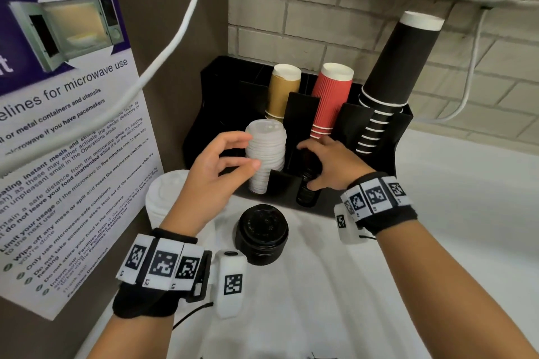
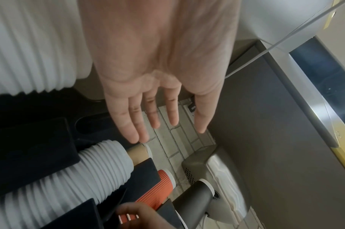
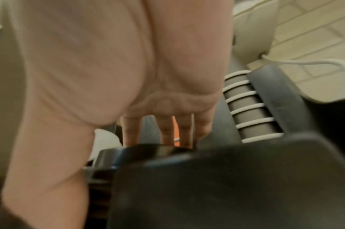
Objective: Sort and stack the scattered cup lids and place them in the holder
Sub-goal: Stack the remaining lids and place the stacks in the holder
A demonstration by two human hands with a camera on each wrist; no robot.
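Observation:
A black holder stands against the brick wall. A tall stack of white lids leans in its front left slot. My left hand hovers beside that stack with its fingers straight and spread, holding nothing. In the slot to the right, my right hand grips a stack of black lids, thumb in front and fingers behind. Another stack of black lids sits on the counter before the holder. A wider stack of white lids stands at the left.
Gold cups, red cups and a tall stack of black cups fill the holder's rear slots. A microwave-use poster covers the wall at the left. A white cable hangs above. The white counter extends right.

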